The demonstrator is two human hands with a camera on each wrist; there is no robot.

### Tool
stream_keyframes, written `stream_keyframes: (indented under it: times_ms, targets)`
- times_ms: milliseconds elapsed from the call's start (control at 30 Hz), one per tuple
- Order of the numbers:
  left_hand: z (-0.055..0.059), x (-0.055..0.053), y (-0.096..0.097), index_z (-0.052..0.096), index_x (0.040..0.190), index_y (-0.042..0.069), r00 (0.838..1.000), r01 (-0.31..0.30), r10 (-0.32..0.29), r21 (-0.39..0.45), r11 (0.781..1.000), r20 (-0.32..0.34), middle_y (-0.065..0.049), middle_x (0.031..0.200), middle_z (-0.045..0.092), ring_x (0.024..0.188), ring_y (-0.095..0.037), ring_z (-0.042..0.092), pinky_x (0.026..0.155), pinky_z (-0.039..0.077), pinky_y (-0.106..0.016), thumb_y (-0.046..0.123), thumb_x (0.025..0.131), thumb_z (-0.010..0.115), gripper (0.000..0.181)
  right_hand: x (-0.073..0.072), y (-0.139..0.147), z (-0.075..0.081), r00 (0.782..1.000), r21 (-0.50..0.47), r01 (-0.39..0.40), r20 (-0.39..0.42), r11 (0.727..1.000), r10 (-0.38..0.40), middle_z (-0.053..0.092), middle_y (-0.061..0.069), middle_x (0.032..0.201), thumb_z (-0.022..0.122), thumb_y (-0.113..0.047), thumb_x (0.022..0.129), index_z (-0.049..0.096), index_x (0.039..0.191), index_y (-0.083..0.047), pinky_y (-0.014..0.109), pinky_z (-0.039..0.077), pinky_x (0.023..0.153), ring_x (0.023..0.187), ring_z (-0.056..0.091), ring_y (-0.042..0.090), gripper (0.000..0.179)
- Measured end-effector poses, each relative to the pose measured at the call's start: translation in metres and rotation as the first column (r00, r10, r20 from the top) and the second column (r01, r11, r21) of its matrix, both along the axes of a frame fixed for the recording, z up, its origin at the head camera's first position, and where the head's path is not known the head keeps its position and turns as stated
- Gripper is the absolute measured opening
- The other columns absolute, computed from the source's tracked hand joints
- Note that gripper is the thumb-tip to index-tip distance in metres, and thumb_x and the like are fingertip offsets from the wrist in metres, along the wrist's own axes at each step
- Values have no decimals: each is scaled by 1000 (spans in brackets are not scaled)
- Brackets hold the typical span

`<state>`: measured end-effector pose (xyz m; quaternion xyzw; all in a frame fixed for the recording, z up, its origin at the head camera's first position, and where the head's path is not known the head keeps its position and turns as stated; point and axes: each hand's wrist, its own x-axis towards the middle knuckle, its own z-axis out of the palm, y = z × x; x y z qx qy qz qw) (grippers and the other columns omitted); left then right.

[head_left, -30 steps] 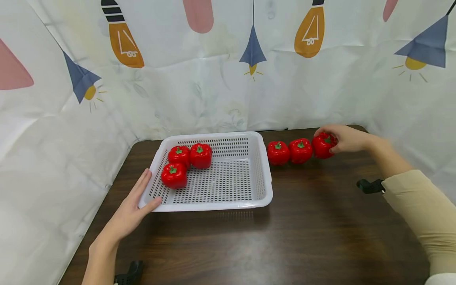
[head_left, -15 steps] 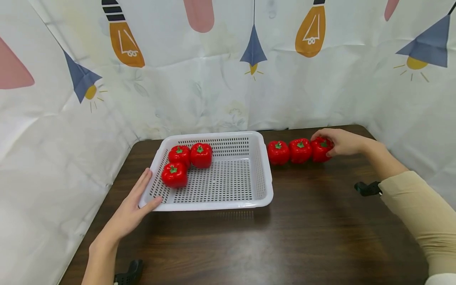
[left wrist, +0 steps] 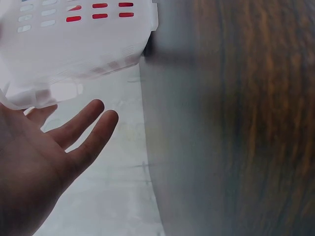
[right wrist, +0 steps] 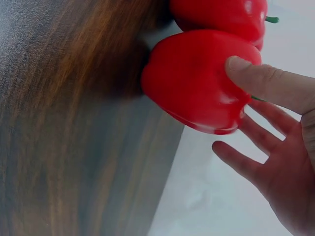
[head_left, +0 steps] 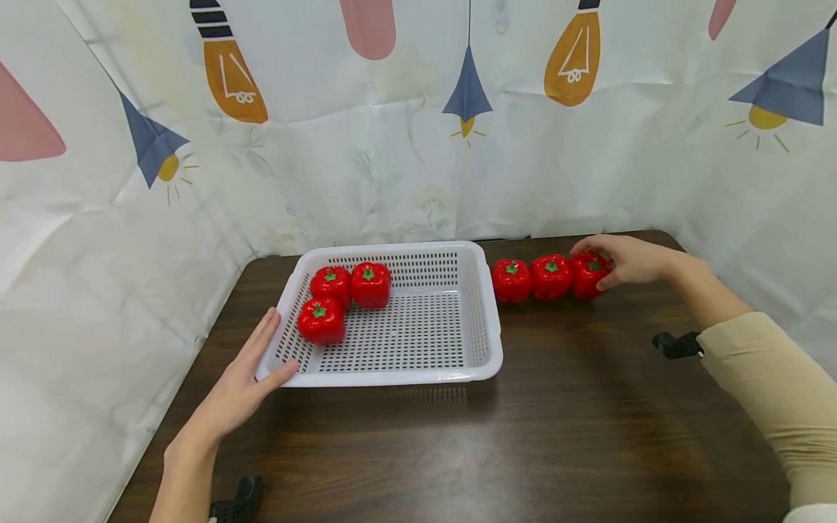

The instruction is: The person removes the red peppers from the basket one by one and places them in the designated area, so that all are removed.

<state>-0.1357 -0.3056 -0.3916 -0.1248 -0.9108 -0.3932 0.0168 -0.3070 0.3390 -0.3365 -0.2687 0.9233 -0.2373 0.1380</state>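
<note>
Touching a white basket (head_left: 392, 379) on the desk (head_left: 425, 450), a person's left hand (head_left: 232, 396) spreads its fingers wide near three red peppers (head_left: 320, 322) inside. Beyond, the right hand (head_left: 631, 260) holds the rightmost pepper (right wrist: 189, 78) between thumb and fingers, in a row of three beside the basket, before a lamp-print curtain (head_left: 366, 174).

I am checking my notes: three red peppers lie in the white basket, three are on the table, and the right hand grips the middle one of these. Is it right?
Only "middle" is wrong: in the head view, the right hand grips the pepper farthest from the basket. The rest is right.
</note>
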Motion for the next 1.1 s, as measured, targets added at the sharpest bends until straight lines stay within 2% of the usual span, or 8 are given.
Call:
stream_keyframes:
  times_ms: [133,200,300,400,467,800,1100]
  targets:
    - [0,0,-1,16,166,21,1000,3,-3,-15,1000,-9,-3,172,6,150,-44,21,118,23,-51,27,97,71,88,-1,-2,8,1000,-5,4,30,1000,-4,52,17,144,83,-4,85,52,142,-7,57,48,96,127,50,41,65]
    - [-1,0,-1,16,166,21,1000,3,-3,-19,1000,-11,-2,172,6,150,-43,21,118,23,-46,27,97,71,88,-1,-4,13,999,-4,7,40,1000,-7,49,17,147,82,-4,86,51,144,-8,60,46,99,132,45,43,66]
    - [0,0,-1,16,166,21,1000,6,-6,-12,1000,-6,-2,172,5,150,-43,20,117,23,-54,27,97,71,88,-2,-9,21,999,1,10,38,1000,-10,46,18,149,80,-1,87,50,145,-8,60,45,100,138,38,43,65]
    - [1,-1,-1,15,166,20,1000,8,-8,-8,1000,-2,-3,172,5,150,-45,19,112,23,-69,27,97,71,89,-5,-15,28,1000,8,-3,17,1000,3,47,17,148,78,2,87,51,144,-9,55,49,96,137,39,41,64]
    - [1,-2,0,15,166,20,1000,10,-10,-9,1000,-2,-3,172,4,150,-46,19,108,25,-74,27,97,71,90,-7,-21,33,1000,10,-19,2,1000,19,49,16,147,77,4,87,52,143,-8,55,50,95,137,40,41,63]
    - [-1,-3,-2,16,166,20,1000,4,-4,-12,1000,3,-5,172,5,150,-46,18,106,25,-76,28,96,72,90,-14,-61,57,992,49,-101,-67,994,104,52,16,143,76,5,84,54,140,-6,67,41,103,135,42,42,62]
    - [1,-3,-1,15,166,21,1000,-3,3,-12,1000,9,-7,172,5,151,-46,13,106,22,-78,30,96,71,91,-24,-110,78,972,133,-194,-110,972,209,53,17,143,77,-11,91,56,139,-5,61,43,104,133,46,40,53]
